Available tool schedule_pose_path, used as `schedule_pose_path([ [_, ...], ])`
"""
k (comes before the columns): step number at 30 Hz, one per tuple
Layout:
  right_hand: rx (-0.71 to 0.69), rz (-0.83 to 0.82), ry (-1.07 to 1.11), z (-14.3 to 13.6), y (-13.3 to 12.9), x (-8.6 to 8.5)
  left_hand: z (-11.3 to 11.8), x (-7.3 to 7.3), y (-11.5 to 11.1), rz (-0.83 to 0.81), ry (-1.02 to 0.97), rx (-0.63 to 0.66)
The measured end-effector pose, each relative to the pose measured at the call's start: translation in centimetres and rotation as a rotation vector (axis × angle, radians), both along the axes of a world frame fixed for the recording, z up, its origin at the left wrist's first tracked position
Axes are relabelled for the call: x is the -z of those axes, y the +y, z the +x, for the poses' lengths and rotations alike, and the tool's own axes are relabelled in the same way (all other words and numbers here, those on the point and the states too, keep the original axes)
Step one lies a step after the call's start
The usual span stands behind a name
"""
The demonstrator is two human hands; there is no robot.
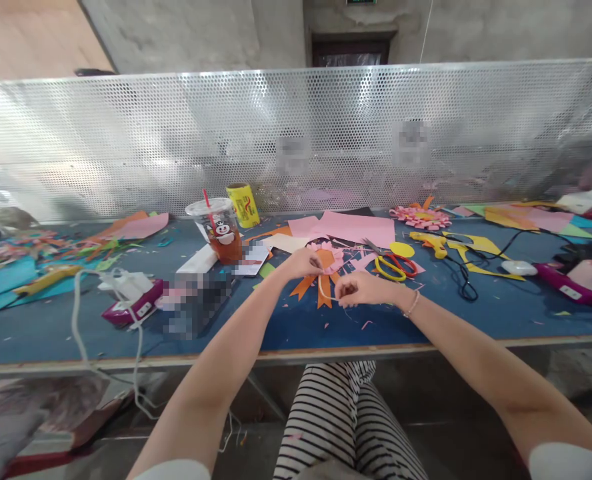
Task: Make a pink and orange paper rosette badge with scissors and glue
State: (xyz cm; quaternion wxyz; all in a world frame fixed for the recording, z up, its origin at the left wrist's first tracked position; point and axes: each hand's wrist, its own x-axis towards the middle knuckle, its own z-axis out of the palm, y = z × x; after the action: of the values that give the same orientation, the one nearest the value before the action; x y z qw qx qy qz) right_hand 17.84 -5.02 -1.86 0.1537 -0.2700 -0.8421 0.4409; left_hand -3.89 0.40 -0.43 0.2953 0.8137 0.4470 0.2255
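Observation:
Between my hands a thin pale strip (322, 289) bends in a curve over an orange and pink paper rosette (332, 259). The fingers of my left hand (303, 264) are pinched at the strip's upper end, beside the rosette's pink edge. My right hand (365, 289) is closed, with curled fingers at the strip's lower end. Orange paper tails (303, 287) of the rosette spread toward the table's front edge. Just right of the rosette lie scissors with yellow and red handles (395, 267).
A plastic cup of drink with a straw (221, 233) and a yellow can-like tube (244, 205) stand behind left. A yellow glue gun (433, 243) and a finished-looking pink rosette (420, 217) lie right. Purple power strips (133, 303) with cables sit either side. A perforated metal panel (166, 140) rises behind.

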Motion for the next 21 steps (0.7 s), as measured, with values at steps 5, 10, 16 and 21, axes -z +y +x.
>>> schedule_pose_path([
  [5, -0.062, 0.071, -0.023, -0.4, -0.6, -0.6, 0.4, 0.4, -0.1, 0.13, 0.095, 0.076],
  [10, -0.041, 0.139, -0.006, -0.5, -0.6, -0.7, 0.7, 0.6, -0.1, 0.151, 0.111, 0.043],
  [16, -0.044, 0.072, -0.006, 0.6, 0.5, -0.5, 0.9, -0.1, -0.4, 0.105, 0.029, 0.012],
  [21, 0.691, 0.573, -0.353, 5.1, 4.0, -0.1, 1.0, -0.4, -0.4, -0.052, -0.231, -0.107],
])
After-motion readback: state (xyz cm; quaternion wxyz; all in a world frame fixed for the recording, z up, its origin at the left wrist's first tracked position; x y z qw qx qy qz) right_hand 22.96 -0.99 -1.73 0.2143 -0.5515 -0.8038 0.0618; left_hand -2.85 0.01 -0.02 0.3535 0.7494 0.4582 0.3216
